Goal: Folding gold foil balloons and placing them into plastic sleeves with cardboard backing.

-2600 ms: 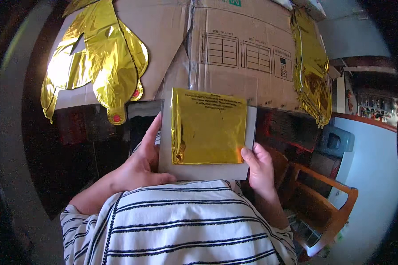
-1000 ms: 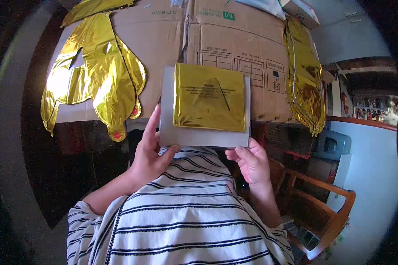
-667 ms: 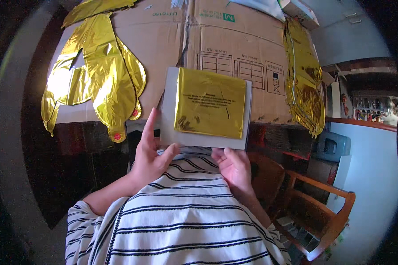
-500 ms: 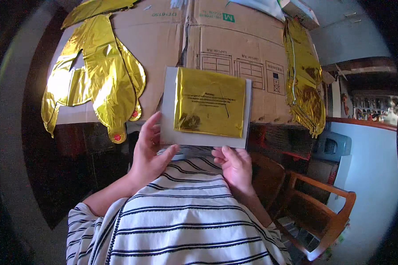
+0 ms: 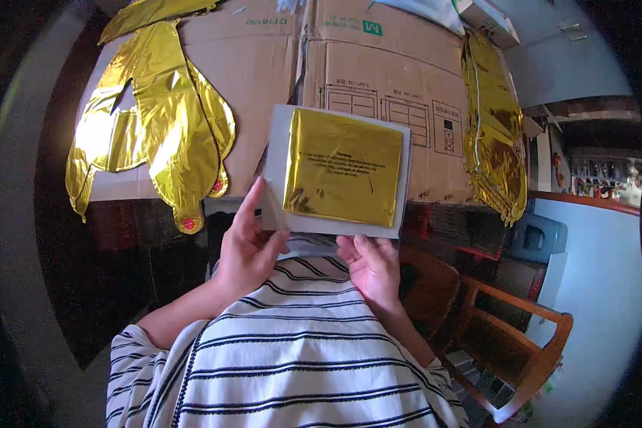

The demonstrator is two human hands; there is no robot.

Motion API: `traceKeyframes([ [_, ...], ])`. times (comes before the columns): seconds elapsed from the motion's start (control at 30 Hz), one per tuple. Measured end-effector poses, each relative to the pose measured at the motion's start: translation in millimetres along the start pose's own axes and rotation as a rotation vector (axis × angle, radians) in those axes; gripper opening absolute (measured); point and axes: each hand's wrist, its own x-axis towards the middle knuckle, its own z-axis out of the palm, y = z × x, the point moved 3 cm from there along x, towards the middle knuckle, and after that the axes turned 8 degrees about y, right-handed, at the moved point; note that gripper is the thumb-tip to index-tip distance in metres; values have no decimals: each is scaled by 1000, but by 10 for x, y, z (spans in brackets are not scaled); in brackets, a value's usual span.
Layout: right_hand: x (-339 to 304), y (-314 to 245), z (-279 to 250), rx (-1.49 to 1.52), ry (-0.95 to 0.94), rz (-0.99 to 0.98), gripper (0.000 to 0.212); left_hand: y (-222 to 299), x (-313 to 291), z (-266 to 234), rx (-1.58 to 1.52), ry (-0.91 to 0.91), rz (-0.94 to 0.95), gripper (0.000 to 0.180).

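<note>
A flat square of folded gold foil (image 5: 342, 167) lies on a slightly larger white card (image 5: 274, 146), apparently inside a clear plastic sleeve. Small dark print shows on its face. I hold this packet up in front of the table edge. My left hand (image 5: 246, 246) grips its lower left corner, index finger stretched along the left side and thumb at the bottom edge. Closed on the bottom edge, right of the middle, is my right hand (image 5: 374, 267), its thumb in front. Some fingertips are hidden behind the packet.
Flattened cardboard (image 5: 257, 64) covers the table. An uninflated gold foil balloon (image 5: 160, 114) hangs over its left front edge; another gold foil piece (image 5: 493, 128) drapes at the right. A white box (image 5: 488, 21) sits at the back right. A wooden chair (image 5: 513, 335) stands to my right.
The packet has turned slightly clockwise and shifted a little right. My left index finger has stretched further along its side, and my right hand has slid slightly left along the bottom edge.
</note>
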Motion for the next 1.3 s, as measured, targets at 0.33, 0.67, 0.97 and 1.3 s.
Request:
traceKeyframes([
  [0.33,159,-51,-47,-87,103,-147,16,487,156,1,992,40,789,68],
  [0.67,345,-217,-23,-177,145,-292,18,377,595,220,836,-191,1224,33],
  [0.97,572,-543,-251,-916,359,-408,36,441,833,318,848,-218,1252,35],
  [1.3,-115,-594,274,-1448,-32,-1477,18,489,711,379,928,-209,1271,32],
])
